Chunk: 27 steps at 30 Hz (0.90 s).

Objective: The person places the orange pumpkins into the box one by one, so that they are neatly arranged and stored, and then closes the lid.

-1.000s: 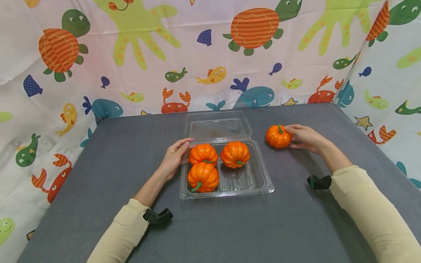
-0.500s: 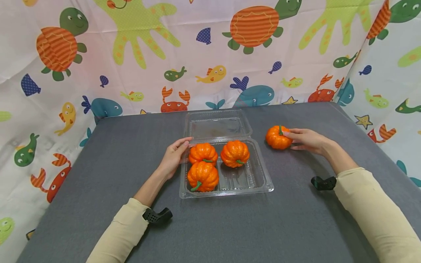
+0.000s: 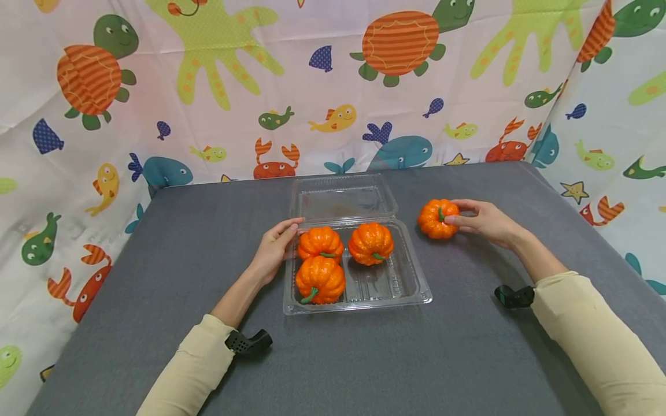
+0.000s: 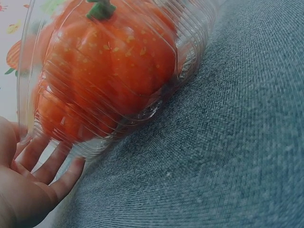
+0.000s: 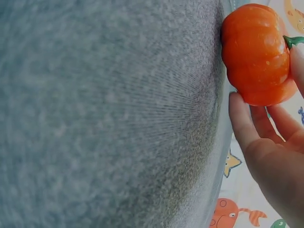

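Note:
My right hand (image 3: 486, 222) grips a small orange pumpkin (image 3: 437, 219) with a green stem, to the right of a clear plastic container (image 3: 387, 303). In the right wrist view, the thumb lies by the stem and the fingertips (image 5: 236, 99) meet the pumpkin's side. My left hand (image 3: 272, 249) holds the container's left edge; its fingers (image 4: 50, 164) lie along the outer wall in the left wrist view. Inside the container, two pumpkins sit at the left, a front one (image 3: 320, 280) and a back one (image 3: 318, 241). A third pumpkin (image 3: 371, 244) sits at the back right.
The container's hinged lid (image 3: 343, 196) lies folded back on the grey table (image 3: 364, 364). A white curtain (image 3: 229, 144) printed with sea animals hangs behind and along both sides of the table. Each wrist wears a black camera, one on the left (image 3: 248, 342) and one on the right (image 3: 514, 296).
My right hand has closed further around the pumpkin, its thumb now near the stem. The pumpkin has tilted slightly, its stem turning toward the front. The left hand and container stay put.

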{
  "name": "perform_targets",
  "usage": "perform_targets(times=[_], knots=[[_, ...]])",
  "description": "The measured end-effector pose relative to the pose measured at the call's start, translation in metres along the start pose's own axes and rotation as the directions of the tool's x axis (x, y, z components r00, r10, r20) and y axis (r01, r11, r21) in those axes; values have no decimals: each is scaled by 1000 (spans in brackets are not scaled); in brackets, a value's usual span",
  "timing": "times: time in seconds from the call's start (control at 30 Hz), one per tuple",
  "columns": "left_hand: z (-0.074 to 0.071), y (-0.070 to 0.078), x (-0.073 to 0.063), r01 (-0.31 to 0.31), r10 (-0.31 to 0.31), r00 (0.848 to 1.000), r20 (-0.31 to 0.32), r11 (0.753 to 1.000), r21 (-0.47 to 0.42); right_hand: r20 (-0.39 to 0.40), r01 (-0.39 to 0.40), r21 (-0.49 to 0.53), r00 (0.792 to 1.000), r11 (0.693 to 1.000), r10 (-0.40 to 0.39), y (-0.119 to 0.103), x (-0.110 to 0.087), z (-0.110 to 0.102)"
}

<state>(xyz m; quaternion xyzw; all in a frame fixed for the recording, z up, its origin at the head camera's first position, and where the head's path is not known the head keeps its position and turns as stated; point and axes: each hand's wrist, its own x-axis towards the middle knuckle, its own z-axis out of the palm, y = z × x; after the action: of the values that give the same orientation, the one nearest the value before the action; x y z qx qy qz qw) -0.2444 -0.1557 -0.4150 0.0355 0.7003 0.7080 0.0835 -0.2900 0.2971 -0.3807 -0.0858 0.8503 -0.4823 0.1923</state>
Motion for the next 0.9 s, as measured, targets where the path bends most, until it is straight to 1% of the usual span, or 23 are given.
perform_targets(times=[0.13, 0.23, 0.33, 0.43, 0.57, 0.6, 0.7, 0.83, 0.9], knots=[[0, -1, 0, -5, 5, 1000, -1, 1000, 4, -42, 16, -56, 999, 998, -19, -1, -2, 1], [0, -2, 0, -7, 7, 1000, 1, 1000, 2, -94, 57, -114, 993, 992, -68, -3, -4, 5], [0, -1, 0, -6, 6, 1000, 1, 1000, -2, -121, 112, -154, 984, 982, -131, -6, -6, 9], [0, -1, 0, -3, 3, 1000, -3, 1000, -1, -114, 127, -113, 984, 985, -140, -7, -7, 10], [-1, -2, 0, -4, 4, 1000, -4, 1000, 7, -87, 100, -17, 991, 995, -101, -7, -8, 10], [-1, -2, 0, -5, 5, 1000, -5, 1000, 10, -84, 98, -7, 992, 995, -98, -7, -8, 10], [-1, -2, 0, -7, 7, 1000, -4, 1000, 11, -94, 100, -10, 990, 995, -101, -7, -9, 10], [0, -2, 0, -9, 9, 1000, -3, 1000, 6, -129, 102, -26, 986, 994, -105, -8, -10, 10], [0, -2, 0, -9, 9, 1000, -3, 1000, 3, -141, 101, -16, 985, 995, -102, -10, -11, 10]])
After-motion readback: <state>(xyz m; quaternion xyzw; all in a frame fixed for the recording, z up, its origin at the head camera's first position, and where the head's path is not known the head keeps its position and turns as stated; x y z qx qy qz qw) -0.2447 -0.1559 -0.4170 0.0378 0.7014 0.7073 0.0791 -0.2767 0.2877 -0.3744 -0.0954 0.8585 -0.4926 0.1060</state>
